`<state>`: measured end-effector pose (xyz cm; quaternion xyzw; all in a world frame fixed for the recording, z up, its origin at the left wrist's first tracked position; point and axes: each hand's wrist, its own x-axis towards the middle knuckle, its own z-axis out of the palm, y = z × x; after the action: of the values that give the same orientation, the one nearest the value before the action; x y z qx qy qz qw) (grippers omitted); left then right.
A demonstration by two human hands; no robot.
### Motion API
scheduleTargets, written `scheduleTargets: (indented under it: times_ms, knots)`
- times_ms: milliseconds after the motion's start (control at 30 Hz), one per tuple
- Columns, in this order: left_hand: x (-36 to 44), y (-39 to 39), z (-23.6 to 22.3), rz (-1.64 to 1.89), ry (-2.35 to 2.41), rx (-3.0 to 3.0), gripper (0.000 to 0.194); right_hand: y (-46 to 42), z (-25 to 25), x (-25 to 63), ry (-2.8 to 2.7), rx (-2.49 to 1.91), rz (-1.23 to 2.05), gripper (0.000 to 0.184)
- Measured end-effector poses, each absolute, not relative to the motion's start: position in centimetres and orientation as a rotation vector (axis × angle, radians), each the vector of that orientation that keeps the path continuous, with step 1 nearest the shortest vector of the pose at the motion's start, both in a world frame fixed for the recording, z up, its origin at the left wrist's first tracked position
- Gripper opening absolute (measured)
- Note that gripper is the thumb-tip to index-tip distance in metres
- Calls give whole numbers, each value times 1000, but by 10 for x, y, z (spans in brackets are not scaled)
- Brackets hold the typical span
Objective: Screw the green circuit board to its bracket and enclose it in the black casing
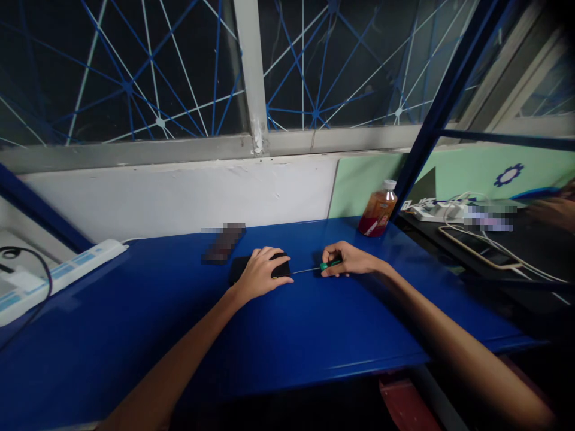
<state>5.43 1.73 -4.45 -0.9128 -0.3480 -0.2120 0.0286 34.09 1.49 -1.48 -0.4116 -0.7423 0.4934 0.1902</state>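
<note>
On the blue desk [278, 323], my left hand [263, 272] rests over a black box-like object [281, 267] and grips it, fingers on top and thumb along the near side. Much of that object is hidden under the hand, so its kind is unclear. My right hand [348, 260] is closed around the green handle of a screwdriver [324, 266]. The thin metal shaft points left, and its tip lies at or very close to the right end of the black object; I cannot tell whether it touches.
A blurred dark flat object [224, 242] lies behind my left hand. A bottle of reddish drink [377, 209] stands at the back right. A white power strip [67, 278] runs along the left edge. On the neighbouring black desk are a phone [480, 246] and cables.
</note>
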Motion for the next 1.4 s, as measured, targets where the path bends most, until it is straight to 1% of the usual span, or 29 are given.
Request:
scheduleTargets:
  times_ms: [100, 233, 367, 500, 600, 733, 800, 1000, 1100, 1167, 1300, 1400]
  knots:
    - [54, 17, -44, -643, -1081, -2817, 49, 17, -17, 343, -2138, -1141, 1363, 37]
    - [54, 17, -44, -639, -1083, -2822, 49, 18, -18, 344, -2235, -1134, 1218, 42]
    - [54, 17, -45, -648, -1079, -2823, 49, 17, -18, 340, -2259, -1163, 1139, 46]
    - [55, 18, -45, -650, -1086, -2820, 49, 14, -15, 337, -2207, -1171, 1159, 38]
    - [55, 17, -44, -655, -1084, -2821, 48, 14, -16, 337, -2180, -1152, 1160, 40]
    - [55, 17, -44, -659, -1080, -2826, 48, 16, -18, 339, -2148, -1162, 1284, 40]
    - [55, 17, -43, -661, -1081, -2830, 48, 16, -18, 340, -2182, -1161, 1281, 39]
    - [55, 17, -43, -657, -1091, -2832, 49, 16, -15, 343, -2392, -1168, 1003, 44]
    - [55, 17, -43, -651, -1092, -2835, 49, 15, -14, 342, -2429, -1172, 926, 48]
    - [55, 17, -43, -650, -1090, -2837, 49, 14, -13, 340, -2419, -1166, 924, 47]
    - [55, 17, -43, -661, -1094, -2837, 48, 13, -13, 338, -2338, -1142, 945, 37]
    - [55, 16, -43, -664, -1094, -2834, 48, 14, -14, 338, -2231, -1145, 1002, 40]
